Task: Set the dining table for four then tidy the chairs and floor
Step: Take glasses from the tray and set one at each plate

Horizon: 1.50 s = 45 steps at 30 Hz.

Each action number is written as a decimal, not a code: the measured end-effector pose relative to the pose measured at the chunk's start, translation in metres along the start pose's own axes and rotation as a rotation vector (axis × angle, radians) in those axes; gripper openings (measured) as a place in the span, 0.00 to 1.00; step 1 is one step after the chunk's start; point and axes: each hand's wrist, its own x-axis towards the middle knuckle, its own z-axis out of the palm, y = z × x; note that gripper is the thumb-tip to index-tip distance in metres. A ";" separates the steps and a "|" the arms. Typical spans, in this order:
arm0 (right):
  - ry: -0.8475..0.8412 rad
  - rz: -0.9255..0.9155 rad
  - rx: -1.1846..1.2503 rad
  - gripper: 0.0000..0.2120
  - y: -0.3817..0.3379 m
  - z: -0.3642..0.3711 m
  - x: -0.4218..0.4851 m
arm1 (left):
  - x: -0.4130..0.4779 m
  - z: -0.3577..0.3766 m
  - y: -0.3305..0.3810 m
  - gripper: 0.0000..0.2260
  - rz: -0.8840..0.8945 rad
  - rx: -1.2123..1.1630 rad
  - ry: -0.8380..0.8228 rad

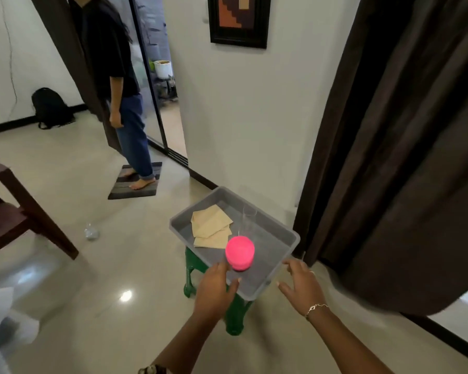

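A grey plastic tray [277, 248] sits on a small green stool [234, 317]. Inside it lie several beige napkins [211, 228], a pink upturned cup [240, 253] and a clear glass [247, 220] behind the cup. My left hand [216, 288] reaches over the tray's near left rim, fingers beside the pink cup; whether it touches the cup is unclear. Just off the tray's near right corner hovers my right hand [300, 284], fingers spread, holding nothing.
A dark wooden chair [16, 211] stands at the left. A crumpled clear wrapper [92, 232] lies on the tiled floor. A person [119, 85] stands on a striped mat [135, 184] by the sliding door. Dark curtains [405, 147] hang at the right.
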 end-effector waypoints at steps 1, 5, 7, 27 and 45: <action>-0.014 0.008 0.009 0.22 0.001 -0.002 0.016 | 0.015 0.002 0.000 0.14 -0.018 0.008 -0.004; -0.066 0.066 0.017 0.23 0.005 0.003 0.083 | 0.080 0.009 -0.010 0.15 -0.073 0.026 -0.051; -0.075 0.130 0.032 0.24 0.004 0.012 0.120 | 0.120 0.012 -0.019 0.16 -0.074 0.050 -0.082; -0.218 0.762 -0.153 0.36 -0.018 0.132 0.354 | 0.459 0.122 -0.077 0.28 0.336 0.423 -0.656; 0.034 0.898 0.139 0.33 0.002 0.149 0.335 | 0.461 0.158 -0.094 0.23 0.131 -0.007 -0.606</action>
